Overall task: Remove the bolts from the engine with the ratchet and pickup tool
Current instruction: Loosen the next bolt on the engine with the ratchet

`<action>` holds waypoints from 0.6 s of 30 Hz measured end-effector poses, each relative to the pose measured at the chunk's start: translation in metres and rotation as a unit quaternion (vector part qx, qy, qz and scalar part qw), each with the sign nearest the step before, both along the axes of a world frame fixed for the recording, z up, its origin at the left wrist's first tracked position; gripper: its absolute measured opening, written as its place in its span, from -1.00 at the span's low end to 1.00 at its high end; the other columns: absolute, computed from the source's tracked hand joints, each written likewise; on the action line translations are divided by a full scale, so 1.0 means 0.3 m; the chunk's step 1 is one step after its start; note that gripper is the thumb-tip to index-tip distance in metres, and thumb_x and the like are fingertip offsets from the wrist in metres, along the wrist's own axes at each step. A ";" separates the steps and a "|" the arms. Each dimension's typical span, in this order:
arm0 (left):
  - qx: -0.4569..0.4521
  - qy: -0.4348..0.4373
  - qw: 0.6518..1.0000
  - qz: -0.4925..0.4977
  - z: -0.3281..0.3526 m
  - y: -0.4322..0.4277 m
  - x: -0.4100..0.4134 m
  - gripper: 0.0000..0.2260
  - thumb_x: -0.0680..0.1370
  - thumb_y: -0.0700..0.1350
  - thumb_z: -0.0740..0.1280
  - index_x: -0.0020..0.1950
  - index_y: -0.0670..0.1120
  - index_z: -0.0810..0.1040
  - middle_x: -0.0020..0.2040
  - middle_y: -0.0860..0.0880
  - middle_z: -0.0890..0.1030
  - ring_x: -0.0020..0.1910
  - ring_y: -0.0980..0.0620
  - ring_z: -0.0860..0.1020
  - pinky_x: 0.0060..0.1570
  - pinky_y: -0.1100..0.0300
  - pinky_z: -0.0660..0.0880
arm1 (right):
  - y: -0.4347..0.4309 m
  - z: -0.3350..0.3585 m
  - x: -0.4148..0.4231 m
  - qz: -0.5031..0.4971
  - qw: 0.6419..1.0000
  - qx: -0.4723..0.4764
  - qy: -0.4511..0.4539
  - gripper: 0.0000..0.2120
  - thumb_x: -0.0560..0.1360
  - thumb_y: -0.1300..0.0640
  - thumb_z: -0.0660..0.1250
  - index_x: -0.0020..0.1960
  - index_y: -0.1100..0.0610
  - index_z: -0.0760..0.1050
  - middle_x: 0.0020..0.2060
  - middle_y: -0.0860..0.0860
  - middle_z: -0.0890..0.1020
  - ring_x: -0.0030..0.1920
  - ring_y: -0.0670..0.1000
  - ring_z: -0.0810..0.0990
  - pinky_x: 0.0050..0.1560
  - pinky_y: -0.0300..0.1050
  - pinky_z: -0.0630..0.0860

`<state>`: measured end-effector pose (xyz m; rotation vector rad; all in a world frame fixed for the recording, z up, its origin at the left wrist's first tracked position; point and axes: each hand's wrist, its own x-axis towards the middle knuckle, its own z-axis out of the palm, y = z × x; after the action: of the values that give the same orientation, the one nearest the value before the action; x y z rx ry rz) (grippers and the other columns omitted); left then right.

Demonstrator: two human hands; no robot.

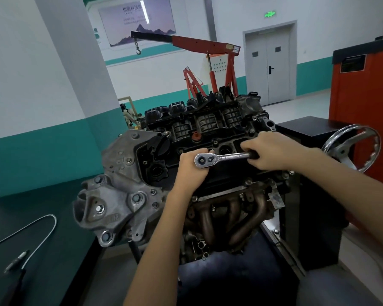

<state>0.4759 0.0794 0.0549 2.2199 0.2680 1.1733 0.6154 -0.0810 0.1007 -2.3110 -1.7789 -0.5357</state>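
The engine (128, 186) stands on a stand in front of me, its black valve cover (199, 127) on top. A chrome ratchet (221, 157) lies level over the cover, head to the left. My left hand (191, 167) curls around and under the ratchet head. My right hand (272, 151) grips the black handle end. The socket and the bolt under the head are hidden by my left hand. A flexible pickup tool (34, 235) with a thin silver shaft lies bent in a loop on the dark table at the lower left.
A grey pillar (75, 62) stands behind the engine on the left. A red engine hoist (208, 54) is at the back. A chrome handwheel (352, 149) and a red cabinet (367, 111) sit at the right. The exhaust manifold (230, 215) faces me.
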 end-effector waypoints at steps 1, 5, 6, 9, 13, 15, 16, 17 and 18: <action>-0.026 -0.021 0.999 0.008 -0.005 -0.009 0.007 -0.56 0.59 -0.22 0.31 -0.44 -0.11 0.22 -0.49 0.03 0.24 -0.46 0.13 0.18 -0.40 0.23 0.14 | 0.000 0.006 -0.003 -0.004 1.000 0.008 -0.005 -0.69 0.45 0.09 0.31 -0.35 -0.08 0.22 -0.45 -0.14 0.36 -0.45 -0.18 0.33 -0.46 -0.29 0.17; -0.171 -0.120 0.977 0.031 -0.017 -0.029 0.025 -0.54 0.62 -0.26 0.25 -0.43 -0.07 0.16 -0.51 0.09 0.19 -0.50 0.16 0.14 -0.40 0.26 0.13 | 0.006 -0.176 -0.131 0.000 0.983 0.057 0.173 -0.83 0.44 0.08 0.32 -0.24 -0.01 0.32 -0.36 -0.04 0.46 -0.35 0.02 0.50 -0.35 -0.19 0.38; -0.188 -0.136 0.972 0.029 -0.014 -0.035 0.031 -0.53 0.61 -0.30 0.23 -0.43 -0.05 0.15 -0.51 0.12 0.16 -0.51 0.16 0.13 -0.37 0.27 0.12 | 0.010 -0.238 -0.186 0.017 0.963 0.069 0.260 -0.83 0.44 0.11 0.32 -0.23 0.00 0.33 -0.35 -0.02 0.48 -0.33 0.03 0.53 -0.33 -0.17 0.42; -0.214 -0.167 0.963 0.005 -0.010 -0.052 0.044 -0.58 0.61 -0.36 0.22 -0.43 -0.18 0.19 -0.47 0.07 0.13 -0.50 0.17 0.12 -0.33 0.43 0.21 | 0.042 -0.365 -0.363 0.079 0.868 0.100 0.480 -0.83 0.44 0.23 0.32 -0.04 0.02 0.44 -0.39 -0.06 0.53 -0.49 -0.19 0.51 -0.46 -0.34 0.40; -0.144 -0.097 0.984 0.027 -0.022 -0.014 -0.014 -0.59 0.61 -0.18 0.30 -0.37 -0.22 0.21 -0.41 -0.15 0.19 -0.42 0.11 0.19 -0.38 0.25 0.17 | 0.069 -0.357 -0.376 0.075 0.880 0.108 0.457 -0.81 0.44 0.22 0.31 -0.21 -0.05 0.38 -0.34 -0.04 0.52 -0.44 -0.13 0.53 -0.44 -0.38 0.36; -0.101 -0.064 0.993 0.026 -0.023 0.008 -0.050 -0.58 0.58 -0.13 0.35 -0.36 -0.26 0.24 -0.41 -0.25 0.30 -0.40 0.04 0.26 -0.37 0.18 0.22 | 0.055 -0.302 -0.283 0.044 0.934 0.074 0.347 -0.77 0.45 0.15 0.31 -0.29 -0.05 0.30 -0.28 -0.01 0.47 -0.33 -0.02 0.50 -0.35 -0.32 0.34; -0.080 -0.053 0.995 0.025 -0.019 0.014 -0.059 -0.59 0.56 -0.12 0.38 -0.37 -0.24 0.28 -0.41 -0.26 0.36 -0.40 0.04 0.30 -0.37 0.19 0.25 | 0.046 -0.263 -0.230 0.030 0.954 0.051 0.295 -0.79 0.45 0.11 0.31 -0.28 -0.04 0.31 -0.27 0.00 0.47 -0.32 -0.01 0.48 -0.31 -0.26 0.38; -0.065 -0.042 0.997 0.023 -0.012 0.016 -0.061 -0.60 0.55 -0.11 0.40 -0.39 -0.21 0.32 -0.42 -0.23 0.40 -0.41 0.05 0.32 -0.38 0.22 0.27 | 0.037 -0.218 -0.178 0.019 0.970 0.030 0.239 -0.84 0.45 0.08 0.30 -0.24 -0.04 0.33 -0.27 -0.01 0.47 -0.33 -0.01 0.46 -0.28 -0.21 0.42; -0.060 -0.030 0.998 0.014 -0.005 0.014 -0.057 -0.60 0.55 -0.10 0.40 -0.41 -0.17 0.33 -0.44 -0.18 0.40 -0.42 0.06 0.32 -0.39 0.21 0.26 | 0.029 -0.170 -0.131 0.013 0.985 0.018 0.172 -0.88 0.46 0.06 0.30 -0.19 -0.06 0.35 -0.31 -0.04 0.46 -0.35 -0.02 0.45 -0.27 -0.18 0.42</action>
<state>0.4589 0.0835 0.0534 2.0797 0.3368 1.2054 0.5762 -0.0721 0.0497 -2.1920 -1.6164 -0.1476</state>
